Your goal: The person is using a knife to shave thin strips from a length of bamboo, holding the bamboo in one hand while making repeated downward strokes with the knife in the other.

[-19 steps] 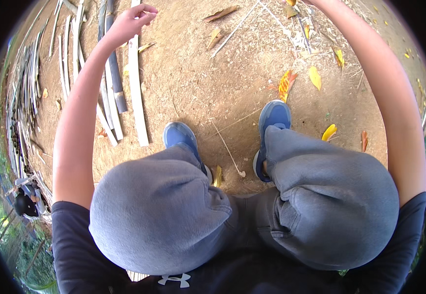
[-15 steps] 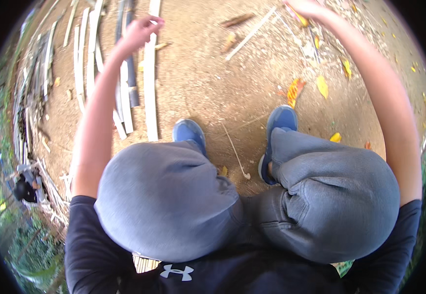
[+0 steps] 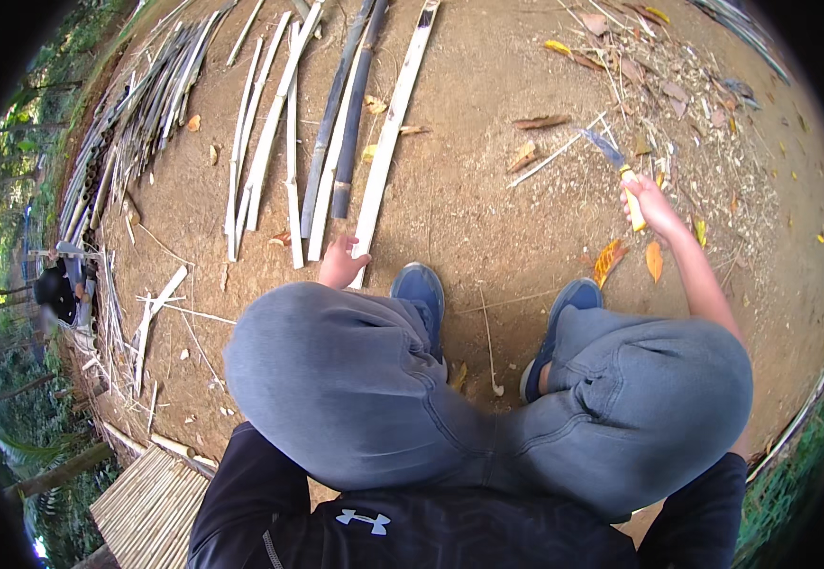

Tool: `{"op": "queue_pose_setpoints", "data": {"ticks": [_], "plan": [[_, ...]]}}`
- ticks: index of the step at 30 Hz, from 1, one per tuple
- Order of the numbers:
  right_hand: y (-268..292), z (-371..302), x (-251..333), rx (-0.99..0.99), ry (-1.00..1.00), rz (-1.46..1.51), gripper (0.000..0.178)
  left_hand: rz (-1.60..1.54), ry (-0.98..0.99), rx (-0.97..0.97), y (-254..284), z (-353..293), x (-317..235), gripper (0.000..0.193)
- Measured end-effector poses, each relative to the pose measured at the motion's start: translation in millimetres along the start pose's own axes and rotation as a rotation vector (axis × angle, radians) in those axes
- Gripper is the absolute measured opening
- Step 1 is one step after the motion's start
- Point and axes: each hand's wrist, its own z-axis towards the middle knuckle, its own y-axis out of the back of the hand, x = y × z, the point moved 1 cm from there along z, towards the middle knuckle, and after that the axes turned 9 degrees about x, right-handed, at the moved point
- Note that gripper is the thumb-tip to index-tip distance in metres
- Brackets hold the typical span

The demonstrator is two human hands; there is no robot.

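My left hand (image 3: 342,264) is down at the near end of a long pale bamboo strip (image 3: 389,142), left of my left shoe. Its fingers are curled and the thumb lies across the strip, though the underside of the grip is hidden. Out to the right, my right hand (image 3: 657,205) is closed round the yellow handle of a knife (image 3: 606,149). The knife's dark, curved blade points up and to the left, above the ground.
Dark poles (image 3: 347,171) and more pale strips (image 3: 266,152) lie left of the held strip. A stack of poles (image 3: 151,90) is at far left, near a person (image 3: 63,284). Dry leaves (image 3: 609,261) and wood shavings (image 3: 696,114) litter the right. My shoes (image 3: 419,289) stand between.
My left hand has come down and back to the strip's near end. My right hand has moved nearer with the knife, which now shows fully. The view has shifted and turned.
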Motion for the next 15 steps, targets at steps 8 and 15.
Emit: {"op": "queue_pose_setpoints", "data": {"ticks": [8,15], "plan": [[-29.8,2.0,-17.1,-0.03,-0.033,0.029,0.023,0.092,0.093,-0.082,-20.2,-7.4,10.4,0.063],[-46.4,1.1,-10.2,0.026,0.002,0.017,0.02,0.088,0.161,0.023,-8.9,0.2,-8.6,0.065]]}}
